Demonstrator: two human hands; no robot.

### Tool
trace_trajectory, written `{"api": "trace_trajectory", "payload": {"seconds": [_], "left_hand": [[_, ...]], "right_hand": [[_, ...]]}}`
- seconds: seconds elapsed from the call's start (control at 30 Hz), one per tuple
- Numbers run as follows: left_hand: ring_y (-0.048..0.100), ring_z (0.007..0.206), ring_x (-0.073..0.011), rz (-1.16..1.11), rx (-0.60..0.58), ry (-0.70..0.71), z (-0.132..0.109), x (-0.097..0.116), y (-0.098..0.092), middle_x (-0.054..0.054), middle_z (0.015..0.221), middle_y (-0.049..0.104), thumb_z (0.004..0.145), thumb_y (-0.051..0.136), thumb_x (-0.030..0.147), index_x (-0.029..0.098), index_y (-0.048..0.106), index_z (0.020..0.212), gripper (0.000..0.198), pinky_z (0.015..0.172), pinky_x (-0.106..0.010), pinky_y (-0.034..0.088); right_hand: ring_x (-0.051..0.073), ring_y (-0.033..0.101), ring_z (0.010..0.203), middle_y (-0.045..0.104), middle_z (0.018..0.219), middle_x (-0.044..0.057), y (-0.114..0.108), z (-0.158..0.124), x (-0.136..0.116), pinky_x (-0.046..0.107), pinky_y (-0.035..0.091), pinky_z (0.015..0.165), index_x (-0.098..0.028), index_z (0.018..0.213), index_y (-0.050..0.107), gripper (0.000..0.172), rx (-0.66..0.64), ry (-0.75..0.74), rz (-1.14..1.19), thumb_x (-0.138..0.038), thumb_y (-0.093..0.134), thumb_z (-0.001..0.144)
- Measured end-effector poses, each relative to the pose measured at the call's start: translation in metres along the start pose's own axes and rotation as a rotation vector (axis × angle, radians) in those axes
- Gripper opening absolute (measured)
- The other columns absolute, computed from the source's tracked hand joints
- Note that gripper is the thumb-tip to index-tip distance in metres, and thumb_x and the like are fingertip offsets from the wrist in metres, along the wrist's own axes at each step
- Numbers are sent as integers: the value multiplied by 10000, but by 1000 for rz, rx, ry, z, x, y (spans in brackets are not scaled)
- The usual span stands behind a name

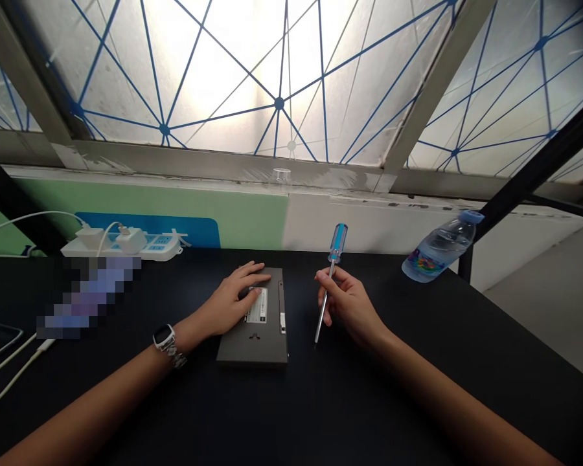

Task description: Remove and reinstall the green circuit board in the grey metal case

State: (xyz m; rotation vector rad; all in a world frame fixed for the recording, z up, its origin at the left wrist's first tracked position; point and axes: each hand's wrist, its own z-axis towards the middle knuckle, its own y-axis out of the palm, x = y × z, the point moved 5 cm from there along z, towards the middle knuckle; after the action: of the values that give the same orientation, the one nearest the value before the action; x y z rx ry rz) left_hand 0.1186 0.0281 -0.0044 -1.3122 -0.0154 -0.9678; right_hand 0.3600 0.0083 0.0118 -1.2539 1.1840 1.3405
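A: ok so head cam, where's the grey box [273,304] sitting?
B: Flat on the black bench [175,414], near the middle of the far edge. Long axis runs near edge to far edge, and there's a white label [257,312] on top.
A: And the left hand [236,299]?
B: Palm down on the far half of the box, fingers a bit spread, not gripping anything. Thumb's by the label.
A: Which way's the screwdriver [337,243] pointing?
B: Tip down toward the near edge, leaning slightly left, blue-striped handle up toward the far edge. It's just right of the box, not touching it. Can't tell if the tip touches the bench tbh.
A: Right hand [352,301]?
B: Pinching the metal shaft between thumb and fingers, below the handle. Oh, and a water bottle [440,249] stands by the far right corner.
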Motion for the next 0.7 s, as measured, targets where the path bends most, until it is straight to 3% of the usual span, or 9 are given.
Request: {"api": "trace_trajectory", "payload": {"seconds": [0.13, 0.27, 0.33, 0.43, 0.7], "left_hand": [[428, 1487, -353, 5, 74, -43, 0, 4, 1, -89, 1567, 529, 1034, 481, 310, 290, 654, 1369, 377, 1122, -620, 455], [416, 1491, -367, 13, 69, -81, -1, 6, 3, -85, 1577, 516, 1026, 487, 302, 298, 649, 1376, 386, 1137, -670, 406], [409, 1495, -366, 7, 73, -81, -2, 4, 3, -84, 1583, 508, 1030, 481, 306, 301, 644, 1383, 388, 1142, -674, 396], [401, 1501, -360, -11, 87, -63, -3, 2, 4, -81, 1585, 506, 1039, 475, 318, 312, 639, 1387, 385, 1149, -663, 394], [367, 1518, -357, -46, 42, -124, -1, 4, 3, -65, 1602, 484, 1029, 480, 349, 308, 644, 1388, 397, 1180, -654, 355]], "right_hand": [[136, 635, 396, 651, 617, -51, 13, 21, -30, 219, 501, 381, -222, 959, 546, 390, -43, -143, -129, -571, 705, 893], [138, 663, 459, 670, 680, -35, 38, 48, -62, 237, 558, 435, -223, 979, 548, 352, -146, -326, -276, -555, 657, 939], [136, 665, 476, 658, 679, -33, 47, 58, -71, 236, 569, 454, -220, 982, 561, 334, -128, -416, -347, -544, 637, 958], [125, 659, 485, 647, 695, -26, 51, 63, -72, 229, 569, 471, -212, 974, 581, 309, -93, -492, -425, -520, 607, 985], [131, 680, 529, 664, 734, -7, 44, 57, -60, 245, 582, 512, -202, 1027, 592, 284, -100, -490, -424, -485, 571, 1015]]}}
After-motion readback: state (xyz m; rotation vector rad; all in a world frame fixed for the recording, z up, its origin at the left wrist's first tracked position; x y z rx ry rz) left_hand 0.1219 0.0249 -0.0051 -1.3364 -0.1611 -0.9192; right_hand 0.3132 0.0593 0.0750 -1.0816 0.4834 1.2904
